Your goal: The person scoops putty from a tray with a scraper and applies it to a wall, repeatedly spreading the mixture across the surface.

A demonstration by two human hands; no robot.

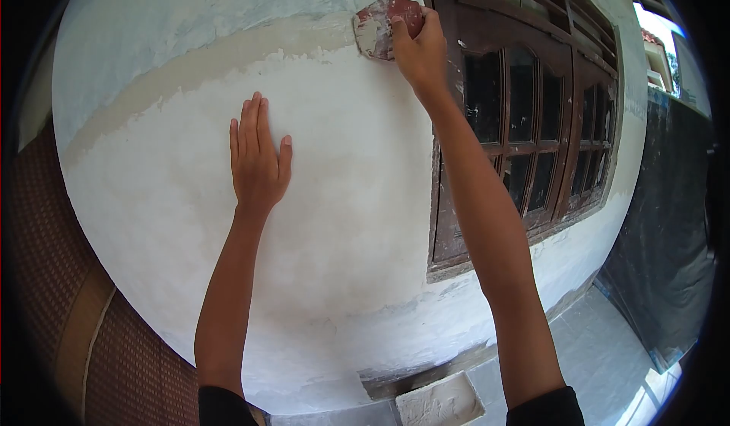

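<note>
Right hand (418, 50): grip clamped on red scraper (384, 25), blade pressed to wall (342, 198) high up, just beside brown window frame (525, 122). Left hand (258, 160): flat on white plaster, fingers together, holding nothing. Putty tray (439, 402) below on floor.

right hand (418, 46) presses scraper (384, 25) on wall (342, 198); left hand (257, 156) flat.

House exterior: plastered wall (327, 221), wooden window (525, 122).

Both arms stretch upward — left hand (258, 160) flat and open, right hand (420, 50) clenched higher.
</note>
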